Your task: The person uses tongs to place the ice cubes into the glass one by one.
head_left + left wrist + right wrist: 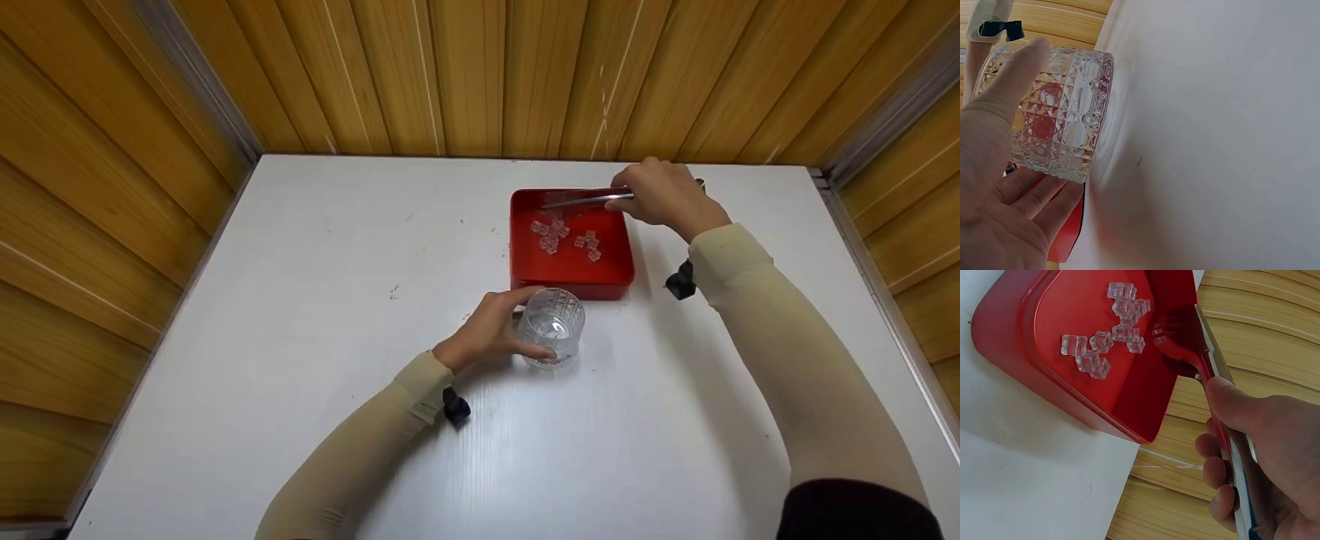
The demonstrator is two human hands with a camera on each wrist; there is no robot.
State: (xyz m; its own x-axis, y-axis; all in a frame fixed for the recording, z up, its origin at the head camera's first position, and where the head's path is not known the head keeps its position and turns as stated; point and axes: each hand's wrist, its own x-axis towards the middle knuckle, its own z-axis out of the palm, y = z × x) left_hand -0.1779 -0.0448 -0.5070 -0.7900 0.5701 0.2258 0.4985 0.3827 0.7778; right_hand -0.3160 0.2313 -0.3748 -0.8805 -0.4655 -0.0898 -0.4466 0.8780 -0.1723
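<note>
My left hand (491, 330) grips a clear cut-glass tumbler (564, 330) that stands on the white table just in front of a red square tray (574, 288). In the left wrist view the thumb lies along one side of the patterned glass (1072, 112), the fingers around the other. Over the tray's back right side, my right hand (664, 195) holds metal tongs (589, 199). A fork-like tined end of the tongs shows in the right wrist view, close to the tray's inner wall. Several clear cubes (1126, 323) lie in clusters on the tray floor, apart from the tines.
The white tabletop (337, 300) extends left of the tray and towards the front. Wood-patterned panels (465, 75) rise behind the table and at both sides. Small dark specks (394, 292) dot the surface left of the tray.
</note>
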